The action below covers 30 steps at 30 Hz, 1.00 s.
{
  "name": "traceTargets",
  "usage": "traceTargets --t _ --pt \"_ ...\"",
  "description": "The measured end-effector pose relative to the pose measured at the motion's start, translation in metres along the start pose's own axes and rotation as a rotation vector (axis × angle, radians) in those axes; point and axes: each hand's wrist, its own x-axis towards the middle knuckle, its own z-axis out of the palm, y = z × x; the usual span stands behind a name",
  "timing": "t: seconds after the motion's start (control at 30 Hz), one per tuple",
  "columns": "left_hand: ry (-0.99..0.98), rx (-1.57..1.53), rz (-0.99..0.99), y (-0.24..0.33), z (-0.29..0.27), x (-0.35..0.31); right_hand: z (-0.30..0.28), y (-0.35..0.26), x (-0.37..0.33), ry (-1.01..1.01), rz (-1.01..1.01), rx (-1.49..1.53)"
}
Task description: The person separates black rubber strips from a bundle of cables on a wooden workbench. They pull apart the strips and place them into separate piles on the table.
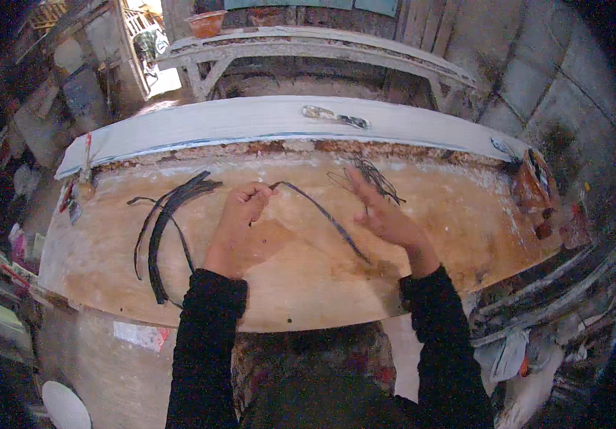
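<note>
My left hand (233,232) is closed in a pinch on one end of a thin black strip (320,209), which curves away to the right and trails down to the board. Fingers apart, my right hand (397,227) hovers to the right of that strip, with nothing visible in it. Just beyond its fingertips lies a loose tangle of thin dark strands (388,187), partly hidden by the fingers. A bundle of flat black strips (159,239) rests on the board to the left of my left hand, curved and with some ends splayed.
The wooden board (272,311) serves as the work surface. A white plank (215,127) runs along its far edge, bearing a stained scraper-like tool (335,116). A brown container (532,182) stands at the right end; a brush-like tool (86,171) is at the left. Behind is a whitish bench (308,51).
</note>
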Motion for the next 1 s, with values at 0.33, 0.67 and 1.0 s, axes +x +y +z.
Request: traceTargets --t 0.33,0.67,1.0 --pt "0.130 0.104 0.105 -0.014 -0.007 0.011 0.032 -0.065 -0.012 -0.224 0.598 1.037" --pt "0.092 0.531 0.282 -0.012 0.006 -0.008 -0.025 -0.069 -0.073 -0.189 0.642 0.512" --pt "-0.063 0.044 0.106 -0.050 0.013 -0.001 -0.057 -0.082 -0.061 -0.023 -0.176 0.940"
